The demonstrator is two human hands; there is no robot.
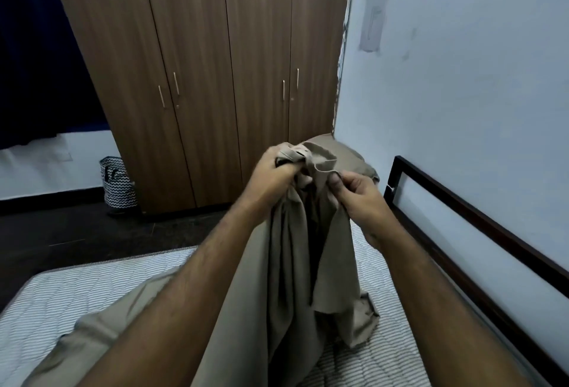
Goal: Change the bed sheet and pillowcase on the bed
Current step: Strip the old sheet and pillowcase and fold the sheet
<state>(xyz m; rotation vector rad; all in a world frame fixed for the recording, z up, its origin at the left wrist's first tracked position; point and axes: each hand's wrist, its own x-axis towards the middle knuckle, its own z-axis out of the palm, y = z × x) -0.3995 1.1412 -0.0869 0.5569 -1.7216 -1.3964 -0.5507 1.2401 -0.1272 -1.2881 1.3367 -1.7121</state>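
Note:
A beige bed sheet (295, 263) hangs bunched in front of me, lifted off a striped white mattress (77, 291). My left hand (277, 171) grips a gathered wad of the sheet at its top. My right hand (360, 195) pinches the sheet's edge between thumb and fingers just to the right. The sheet's lower part drapes down onto the mattress and trails to the lower left. A pillow in a beige case (354, 158) lies at the head of the bed, partly hidden behind the raised sheet.
A dark bed frame rail (480, 220) runs along the pale wall on the right. A brown wardrobe (215, 78) stands beyond the bed. A black-and-white patterned basket (118, 186) sits on the dark floor to the wardrobe's left.

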